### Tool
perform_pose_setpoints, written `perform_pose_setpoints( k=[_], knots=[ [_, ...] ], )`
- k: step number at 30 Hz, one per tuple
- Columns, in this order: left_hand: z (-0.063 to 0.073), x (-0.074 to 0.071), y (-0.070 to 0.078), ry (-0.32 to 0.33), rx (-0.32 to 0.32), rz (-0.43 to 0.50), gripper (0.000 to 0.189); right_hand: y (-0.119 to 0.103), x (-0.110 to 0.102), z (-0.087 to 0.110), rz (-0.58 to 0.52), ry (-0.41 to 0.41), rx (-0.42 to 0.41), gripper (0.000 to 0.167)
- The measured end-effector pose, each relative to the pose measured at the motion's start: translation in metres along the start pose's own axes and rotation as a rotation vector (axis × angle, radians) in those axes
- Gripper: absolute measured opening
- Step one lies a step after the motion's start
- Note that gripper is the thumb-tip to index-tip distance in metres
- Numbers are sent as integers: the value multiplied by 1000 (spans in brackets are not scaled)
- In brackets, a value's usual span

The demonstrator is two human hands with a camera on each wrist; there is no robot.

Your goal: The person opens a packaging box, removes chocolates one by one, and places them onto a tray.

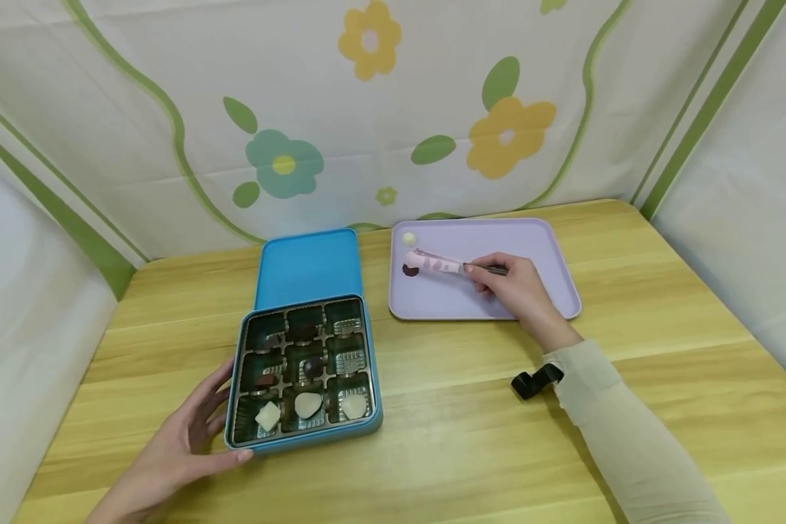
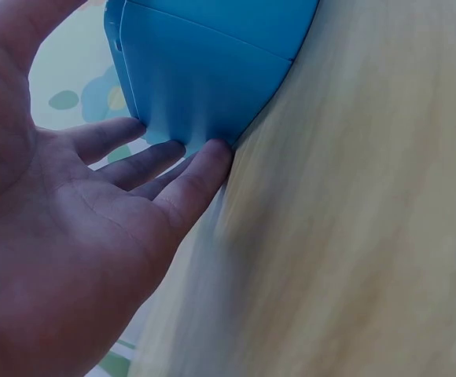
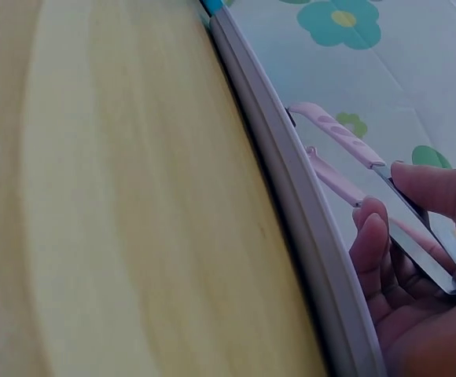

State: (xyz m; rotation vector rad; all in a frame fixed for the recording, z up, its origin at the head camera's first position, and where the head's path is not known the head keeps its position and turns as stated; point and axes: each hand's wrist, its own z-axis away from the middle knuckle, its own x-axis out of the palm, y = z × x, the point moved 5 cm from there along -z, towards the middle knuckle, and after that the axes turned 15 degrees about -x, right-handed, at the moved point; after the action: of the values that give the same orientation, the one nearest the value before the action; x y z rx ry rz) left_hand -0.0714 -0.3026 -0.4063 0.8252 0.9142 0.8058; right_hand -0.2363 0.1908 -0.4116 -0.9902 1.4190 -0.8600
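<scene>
My right hand (image 1: pixel 507 287) pinches a pair of small metal tongs (image 3: pixel 421 259) with pink tips over the lilac tray (image 1: pixel 530 240). The tongs' two arms stand apart in the right wrist view. Beside the tips on the tray are a dark brown chocolate (image 1: pixel 410 270) and a round white one (image 1: pixel 409 239). A blue tin (image 1: pixel 314 435) holds a divided insert with dark and white chocolates. At its left side, my left hand (image 1: pixel 177 437) touches the wall with fairly straight fingers (image 2: pixel 200 173), the thumb along the front corner.
The tin's blue lid (image 1: pixel 311 269) lies behind it on the wooden table (image 1: pixel 458 429). A floral curtain (image 1: pixel 203 44) hangs along the back. A black strap (image 1: pixel 537 381) sticks out at the right wrist.
</scene>
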Motion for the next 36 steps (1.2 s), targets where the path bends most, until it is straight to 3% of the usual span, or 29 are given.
perform_pose_setpoints(
  k=[5, 13, 19, 24, 29, 36],
  knots=[
    [0, 0, 0, -7, -16, 1, 111, -3, -6, 0, -17, 21, -30, 42],
    [2, 1, 5, 3, 23, 7, 114, -21, -10, 3, -30, -8, -94, 38],
    [3, 1, 8, 2, 45, 5, 115, -51, 3, 12, -16, -130, -268, 27],
    [1, 1, 10, 1, 55, 15, 114, -76, 14, 22, 10, -170, -396, 21],
    [-2, 1, 9, 4, 52, 21, 114, -90, 20, 31, 16, -224, -468, 18],
    [-3, -1, 8, -10, 32, 19, 113, -108, 32, 46, 24, -356, -639, 18]
  ],
)
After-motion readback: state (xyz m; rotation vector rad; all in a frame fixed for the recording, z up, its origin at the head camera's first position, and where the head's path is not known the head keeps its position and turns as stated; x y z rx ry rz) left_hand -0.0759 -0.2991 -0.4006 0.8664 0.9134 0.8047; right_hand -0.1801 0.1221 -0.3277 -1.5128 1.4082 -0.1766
